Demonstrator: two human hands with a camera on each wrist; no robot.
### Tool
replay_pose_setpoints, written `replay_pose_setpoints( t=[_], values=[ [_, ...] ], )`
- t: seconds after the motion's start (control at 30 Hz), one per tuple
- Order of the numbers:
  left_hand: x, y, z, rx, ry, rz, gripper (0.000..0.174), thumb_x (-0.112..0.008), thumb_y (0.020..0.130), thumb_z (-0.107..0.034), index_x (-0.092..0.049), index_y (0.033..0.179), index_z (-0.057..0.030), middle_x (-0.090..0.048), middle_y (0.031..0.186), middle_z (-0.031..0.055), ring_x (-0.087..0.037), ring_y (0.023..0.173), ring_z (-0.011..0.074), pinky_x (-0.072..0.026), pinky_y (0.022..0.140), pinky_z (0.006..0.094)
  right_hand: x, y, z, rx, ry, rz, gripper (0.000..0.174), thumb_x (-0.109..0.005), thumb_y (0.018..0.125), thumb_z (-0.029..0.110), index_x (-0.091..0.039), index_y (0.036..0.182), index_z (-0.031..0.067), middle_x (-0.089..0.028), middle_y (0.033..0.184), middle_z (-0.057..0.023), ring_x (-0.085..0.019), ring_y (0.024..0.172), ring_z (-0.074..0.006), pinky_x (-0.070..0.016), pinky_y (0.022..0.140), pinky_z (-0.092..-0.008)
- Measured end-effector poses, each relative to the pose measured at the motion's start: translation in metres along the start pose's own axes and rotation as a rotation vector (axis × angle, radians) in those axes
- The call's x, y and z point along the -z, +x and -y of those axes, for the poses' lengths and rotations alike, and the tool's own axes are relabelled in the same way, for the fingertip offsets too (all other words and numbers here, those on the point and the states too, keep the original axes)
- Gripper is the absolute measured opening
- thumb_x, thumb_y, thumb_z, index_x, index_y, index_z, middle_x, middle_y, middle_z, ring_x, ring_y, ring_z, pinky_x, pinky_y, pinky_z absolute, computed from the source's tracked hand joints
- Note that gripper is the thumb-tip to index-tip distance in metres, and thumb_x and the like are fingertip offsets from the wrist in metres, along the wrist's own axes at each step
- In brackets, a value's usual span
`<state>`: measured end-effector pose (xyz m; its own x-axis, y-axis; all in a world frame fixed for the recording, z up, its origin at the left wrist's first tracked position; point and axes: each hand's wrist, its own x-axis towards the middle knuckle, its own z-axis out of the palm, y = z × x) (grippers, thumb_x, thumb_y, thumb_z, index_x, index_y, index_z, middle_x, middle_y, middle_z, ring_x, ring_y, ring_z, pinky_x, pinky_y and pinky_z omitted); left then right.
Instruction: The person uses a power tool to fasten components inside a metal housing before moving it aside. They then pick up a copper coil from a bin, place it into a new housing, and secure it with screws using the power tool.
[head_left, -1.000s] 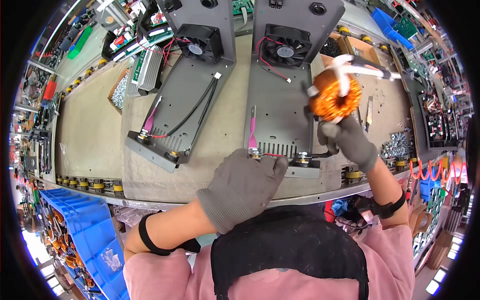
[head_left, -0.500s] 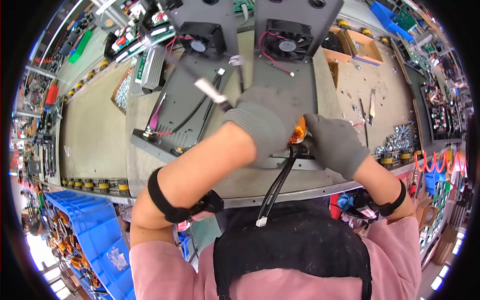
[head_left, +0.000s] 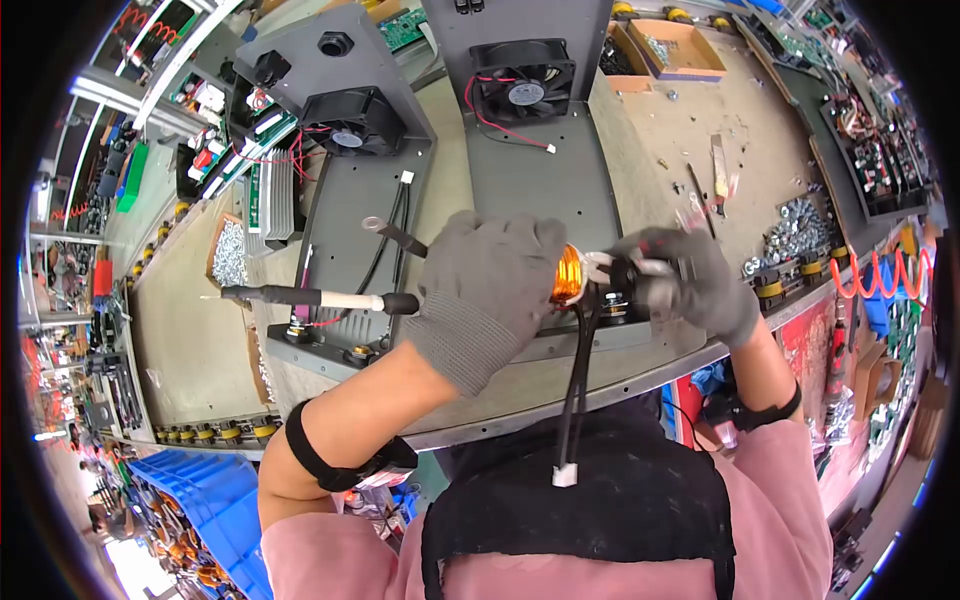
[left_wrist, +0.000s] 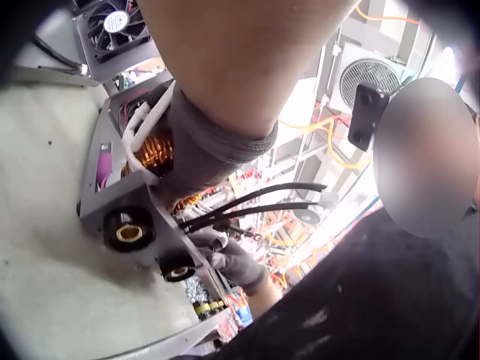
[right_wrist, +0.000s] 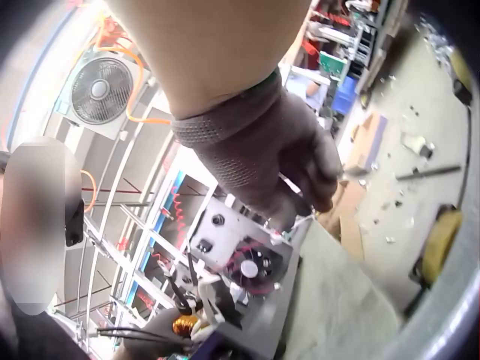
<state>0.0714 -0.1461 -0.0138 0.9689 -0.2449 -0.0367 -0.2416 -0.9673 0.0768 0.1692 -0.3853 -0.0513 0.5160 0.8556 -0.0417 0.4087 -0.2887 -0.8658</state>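
Observation:
Left hand, in a grey knit glove, grips a copper-wound ring coil over the front of the right-hand grey metal chassis. Palm and fingers hide most of the coil. A thick lead in black and white sleeving sticks out leftward past this hand. Two thin black wires hang from the coil to a white connector. Right hand, gloved and motion-blurred, has bent fingers beside the coil's short black lead; I cannot tell whether they hold it. A ring terminal shows near that hand.
A second chassis with its own fan stands left. Cardboard boxes lie at the back right, with a knife-like tool and heaped metal hardware nearer. A blue bin of coils stands below the bench's left end.
The coil has come from the right side to the chassis front and passed to the left hand's grip. The right hand has drawn slightly rightward off the coil; the view has shifted.

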Motion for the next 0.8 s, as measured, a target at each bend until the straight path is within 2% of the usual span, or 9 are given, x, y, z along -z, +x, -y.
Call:
replay_pose_setpoints(
  t=[0.23, 0.3, 0.43, 0.5, 0.53, 0.63, 0.7, 0.77, 0.8],
  values=[
    [0.002, 0.026, -0.012, -0.129, 0.044, 0.090, 0.031, -0.065, 0.076, -0.025, -0.057, 0.101, -0.0079, -0.062, 0.089, 0.0070, -0.061, 0.089, 0.0215, -0.0410, 0.080, 0.0371, -0.036, 0.021, 0.007, 0.019, 0.667, -0.317, 0.064, -0.062, 0.088, 0.045, -0.048, 0.125, -0.0056, -0.057, 0.109, -0.0129, -0.058, 0.092, -0.0193, -0.0484, 0.079, -0.0337],
    [0.001, 0.035, -0.015, -0.137, 0.020, 0.132, 0.028, -0.063, 0.078, -0.025, -0.059, 0.100, -0.0096, -0.063, 0.089, 0.0061, -0.062, 0.088, 0.0210, -0.0419, 0.080, 0.0368, -0.033, 0.029, 0.035, 0.522, 0.060, -0.393, 0.086, -0.068, 0.076, 0.060, -0.045, 0.130, -0.0036, -0.051, 0.122, -0.0178, -0.055, 0.104, -0.0299, -0.0465, 0.087, -0.0363],
    [-0.001, 0.050, -0.017, -0.241, -0.004, 0.159, 0.020, -0.062, 0.078, -0.028, -0.064, 0.093, -0.0158, -0.065, 0.085, 0.0030, -0.064, 0.084, 0.0214, -0.0431, 0.077, 0.0362, -0.015, 0.030, 0.021, 0.605, 0.027, -0.301, 0.102, -0.072, 0.059, 0.068, -0.046, 0.132, 0.0009, -0.046, 0.128, -0.0197, -0.050, 0.112, -0.0366, -0.0417, 0.094, -0.0416],
    [-0.013, 0.052, -0.018, -0.334, -0.150, -0.240, 0.019, -0.063, 0.076, -0.032, -0.064, 0.089, -0.0177, -0.064, 0.082, 0.0016, -0.062, 0.083, 0.0221, -0.0418, 0.075, 0.0372, -0.008, 0.029, 0.035, 0.593, -0.451, -0.261, 0.105, -0.074, 0.051, 0.065, -0.046, 0.134, 0.0070, -0.048, 0.128, -0.0170, -0.049, 0.114, -0.0360, -0.0376, 0.096, -0.0486],
    [-0.018, 0.059, -0.024, -0.173, -0.129, -0.011, 0.020, -0.062, 0.076, -0.033, -0.063, 0.090, -0.0186, -0.064, 0.084, 0.0009, -0.061, 0.085, 0.0216, -0.0403, 0.073, 0.0382, -0.015, 0.029, 0.036, 0.557, -0.533, -0.336, 0.102, -0.076, 0.049, 0.059, -0.045, 0.134, 0.0115, -0.048, 0.128, -0.0156, -0.047, 0.116, -0.0353, -0.0344, 0.097, -0.0532],
    [-0.013, 0.059, -0.020, -0.207, 0.001, -0.036, 0.033, -0.066, 0.074, -0.033, -0.061, 0.102, -0.0152, -0.062, 0.093, 0.0040, -0.060, 0.092, 0.0227, -0.0420, 0.078, 0.0388, -0.013, 0.035, 0.040, 0.453, -0.493, -0.344, 0.098, -0.078, 0.052, 0.055, -0.045, 0.134, 0.0126, -0.048, 0.128, -0.0156, -0.047, 0.115, -0.0368, -0.0357, 0.096, -0.0512],
    [-0.009, 0.057, -0.022, -0.218, 0.063, -0.045, 0.041, -0.068, 0.073, -0.033, -0.060, 0.108, -0.0135, -0.061, 0.098, 0.0056, -0.059, 0.095, 0.0233, -0.0429, 0.081, 0.0391, -0.004, 0.036, 0.029, 0.452, -0.356, -0.316, 0.090, -0.077, 0.060, 0.049, -0.045, 0.134, 0.0091, -0.049, 0.127, -0.0149, -0.049, 0.116, -0.0334, -0.0377, 0.098, -0.0458],
    [-0.001, 0.060, -0.022, -0.141, 0.006, 0.012, 0.046, -0.075, 0.067, -0.027, -0.060, 0.108, -0.0118, -0.060, 0.097, 0.0067, -0.060, 0.091, 0.0251, -0.0428, 0.079, 0.0376, -0.001, 0.038, 0.012, 0.210, 0.942, -0.371, 0.079, -0.075, 0.070, 0.043, -0.044, 0.133, 0.0045, -0.048, 0.127, -0.0140, -0.049, 0.117, -0.0278, -0.0388, 0.100, -0.0392],
    [-0.006, 0.059, -0.016, -0.178, -0.079, -0.093, 0.052, -0.079, 0.061, -0.025, -0.059, 0.107, -0.0119, -0.060, 0.097, 0.0070, -0.061, 0.090, 0.0245, -0.0431, 0.077, 0.0370, -0.004, 0.034, 0.000, 0.219, 0.945, -0.382, 0.079, -0.075, 0.070, 0.043, -0.044, 0.133, 0.0045, -0.048, 0.127, -0.0140, -0.049, 0.117, -0.0278, -0.0388, 0.100, -0.0392]
  ],
)
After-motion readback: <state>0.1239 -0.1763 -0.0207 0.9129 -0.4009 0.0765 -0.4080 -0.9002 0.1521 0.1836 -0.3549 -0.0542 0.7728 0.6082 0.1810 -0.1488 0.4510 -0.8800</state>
